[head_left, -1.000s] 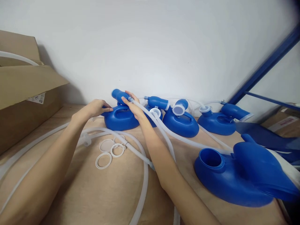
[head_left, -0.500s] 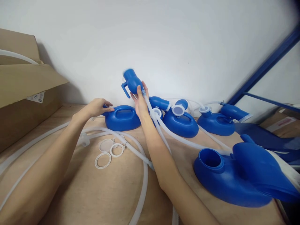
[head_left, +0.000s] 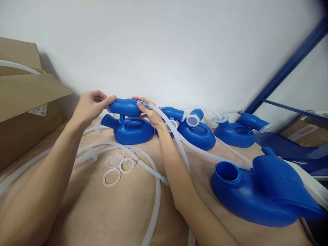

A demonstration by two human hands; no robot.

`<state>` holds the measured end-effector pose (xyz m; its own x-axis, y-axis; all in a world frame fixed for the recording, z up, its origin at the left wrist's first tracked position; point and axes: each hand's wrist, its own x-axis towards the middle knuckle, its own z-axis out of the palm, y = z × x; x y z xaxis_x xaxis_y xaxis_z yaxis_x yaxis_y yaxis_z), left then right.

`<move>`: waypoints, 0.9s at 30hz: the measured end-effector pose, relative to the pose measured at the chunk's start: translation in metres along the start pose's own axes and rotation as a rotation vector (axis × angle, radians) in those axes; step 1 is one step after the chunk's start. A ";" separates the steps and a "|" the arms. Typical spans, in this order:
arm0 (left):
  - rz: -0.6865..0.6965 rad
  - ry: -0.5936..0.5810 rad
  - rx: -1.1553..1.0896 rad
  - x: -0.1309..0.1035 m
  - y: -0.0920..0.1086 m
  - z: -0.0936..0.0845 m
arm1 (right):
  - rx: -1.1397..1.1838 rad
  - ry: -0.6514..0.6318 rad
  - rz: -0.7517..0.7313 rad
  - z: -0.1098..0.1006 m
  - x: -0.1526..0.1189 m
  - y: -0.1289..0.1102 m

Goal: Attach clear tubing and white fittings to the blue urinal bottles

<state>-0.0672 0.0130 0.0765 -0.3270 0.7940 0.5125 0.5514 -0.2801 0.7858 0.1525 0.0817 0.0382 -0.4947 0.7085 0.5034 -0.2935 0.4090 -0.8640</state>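
Between both hands lies a blue plastic funnel head (head_left: 126, 107) with a hook-shaped handle, held level over a blue urinal bottle (head_left: 133, 132). My left hand (head_left: 93, 104) grips its wide left end, thumb on top. My right hand (head_left: 150, 112) is closed round its narrow right end, where a translucent corrugated hose (head_left: 170, 124) joins. The hook hangs down at the bottle's handle; whether it touches I cannot tell. The bottle stands on the wooden table (head_left: 102, 212), its open spout pointing up and left. Several white rings (head_left: 111, 177) lie in front of the bottle.
More blue bottles (head_left: 198, 136) with funnel heads and hoses stand to the right. A large blue bottle (head_left: 228, 174) with an open mouth is near the right front. Loose hoses (head_left: 153, 212) cross the table. A cardboard box (head_left: 30, 99) stands left, a blue metal frame (head_left: 284, 71) right.
The funnel head has come down and tilted level above the bottle. My left hand has left the bottle's spout and taken hold of the funnel head's wide end.
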 end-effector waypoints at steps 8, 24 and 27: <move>0.025 -0.063 -0.205 0.002 0.001 0.004 | 0.109 0.088 0.041 -0.001 0.000 -0.004; 0.431 0.032 0.003 -0.029 0.024 0.012 | 0.352 -0.030 0.011 0.005 -0.007 -0.018; 0.547 0.237 0.000 -0.033 0.025 0.020 | 0.408 -0.031 0.034 0.013 -0.003 -0.021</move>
<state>-0.0278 -0.0093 0.0724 -0.1579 0.3917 0.9064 0.6881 -0.6148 0.3855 0.1499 0.0636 0.0547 -0.5324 0.6971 0.4802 -0.5736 0.1201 -0.8103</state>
